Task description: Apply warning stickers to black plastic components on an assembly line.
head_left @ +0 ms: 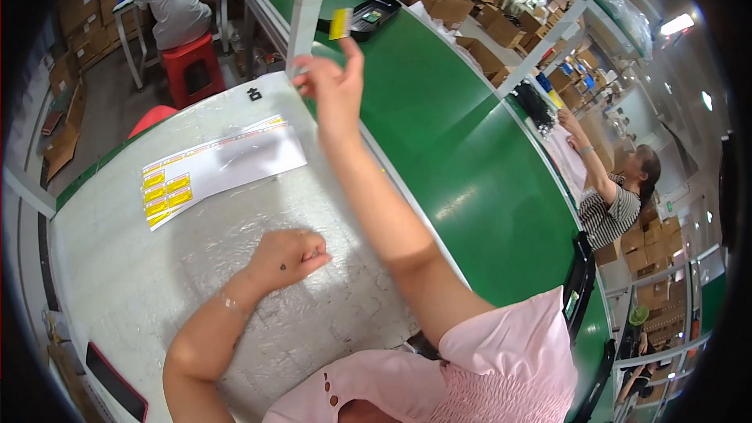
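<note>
My right hand [333,94] reaches out over the edge between the pale work surface and the green conveyor belt. A small yellow-and-white label [341,23] is at the tip of its raised index finger and seems to cling there; the other fingers are bent and blurred. My left hand [291,258] rests low over the plastic-covered work surface [329,305], its fingers curled in; what they may hold is hidden. Beyond it lies a white label sheet [251,153], with several yellow labels at its left end and along its far edge.
A black plastic housing with a green circuit board [374,17] sits on the green conveyor belt [454,141]. More black parts [580,278] lie along the belt at right. A white post [308,8] rises by my right hand. A dark red-edged phone [116,382] lies lower left. Co-workers sit nearby.
</note>
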